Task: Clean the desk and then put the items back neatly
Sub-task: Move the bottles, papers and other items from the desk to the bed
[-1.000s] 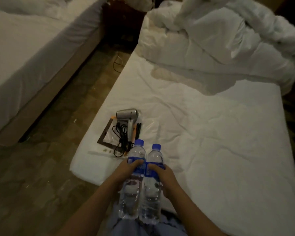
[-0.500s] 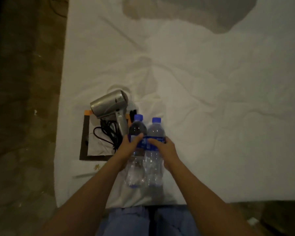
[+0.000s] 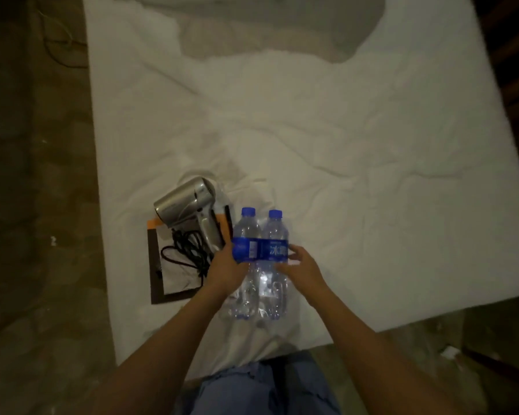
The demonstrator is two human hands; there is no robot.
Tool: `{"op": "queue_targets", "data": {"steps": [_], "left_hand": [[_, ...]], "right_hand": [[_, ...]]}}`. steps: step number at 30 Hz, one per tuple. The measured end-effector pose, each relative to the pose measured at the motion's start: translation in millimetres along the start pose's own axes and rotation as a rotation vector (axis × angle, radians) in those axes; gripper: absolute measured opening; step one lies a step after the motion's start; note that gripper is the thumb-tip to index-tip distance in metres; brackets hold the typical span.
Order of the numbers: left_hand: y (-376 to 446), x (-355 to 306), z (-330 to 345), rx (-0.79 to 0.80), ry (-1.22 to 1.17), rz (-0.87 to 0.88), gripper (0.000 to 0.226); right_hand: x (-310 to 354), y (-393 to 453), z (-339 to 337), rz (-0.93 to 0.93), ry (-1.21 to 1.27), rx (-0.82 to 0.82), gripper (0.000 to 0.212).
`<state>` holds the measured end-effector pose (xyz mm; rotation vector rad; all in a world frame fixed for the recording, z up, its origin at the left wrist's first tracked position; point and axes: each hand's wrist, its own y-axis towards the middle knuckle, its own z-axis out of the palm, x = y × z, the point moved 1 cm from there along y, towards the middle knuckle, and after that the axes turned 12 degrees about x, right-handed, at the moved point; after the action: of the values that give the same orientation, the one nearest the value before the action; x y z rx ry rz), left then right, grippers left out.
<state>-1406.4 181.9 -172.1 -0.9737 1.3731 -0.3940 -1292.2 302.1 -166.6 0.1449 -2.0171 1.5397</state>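
Two clear water bottles with blue caps and blue labels stand side by side near the front edge of the white bed (image 3: 357, 181). My left hand (image 3: 224, 272) wraps the left bottle (image 3: 247, 227) at its label. My right hand (image 3: 301, 269) holds the right bottle (image 3: 275, 230) from the other side, thumb across its front. Just left of them a silver hair dryer (image 3: 185, 205) lies on a dark folder with a white sheet (image 3: 156, 284), its black cord (image 3: 186, 257) coiled on top.
A thin black stick-like item (image 3: 229, 223) lies between the dryer handle and the bottles. A rumpled duvet (image 3: 282, 28) covers the far end of the bed. Brown floor (image 3: 36, 205) runs along the left; dark wooden furniture (image 3: 516, 85) borders the right.
The view has tilted down onto the bed. Both hands carried the two bottles forward and down to the sheet beside the hair dryer.
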Motion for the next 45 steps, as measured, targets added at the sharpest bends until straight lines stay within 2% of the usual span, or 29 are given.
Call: {"op": "queue_targets", "data": {"steps": [3,6,9,12,16,20,26,29,33,36,40,45], "left_hand": [[-23,-18,-6,0.057,0.342,-0.024,0.017],[-50,-55,-5,0.118,0.584,-0.071,0.022],[-71,-103,15,0.215,0.848,0.018,0.029],[-90,-151,60,0.267,1.073,0.167,0.035],[-130,-196,158,0.34,1.262,0.328,0.046],[-192,-209,288,0.454,1.457,0.501,0.05],[-298,-182,479,0.667,1.654,0.803,0.036],[-337,-159,554,0.784,1.773,0.873,0.037],[-367,-141,647,0.946,1.812,0.946,0.037],[-383,-135,695,0.948,1.904,0.989,0.046],[-399,-116,779,1.083,2.001,1.05,0.051],[-413,-124,897,1.172,2.096,1.152,0.045]], "right_hand": [[1,-31,-16,0.046,-0.248,0.03,0.06],[2,-73,-43,0.065,-0.377,0.07,0.058],[-5,-124,-75,0.042,-0.416,0.048,0.058],[-27,-179,-113,0.007,-0.461,-0.067,0.056],[-86,-263,-166,-0.011,-0.456,-0.265,0.057],[-175,-359,-201,-0.022,-0.323,-0.445,0.056],[-318,-509,-215,0.109,-0.173,-0.712,0.052],[-384,-563,-210,0.191,-0.035,-0.803,0.055],[-463,-609,-209,0.266,0.142,-0.931,0.058],[-498,-624,-210,0.304,0.214,-0.962,0.06],[-551,-638,-228,0.33,0.295,-0.972,0.06],[-613,-678,-283,0.359,0.375,-1.019,0.042]]}}
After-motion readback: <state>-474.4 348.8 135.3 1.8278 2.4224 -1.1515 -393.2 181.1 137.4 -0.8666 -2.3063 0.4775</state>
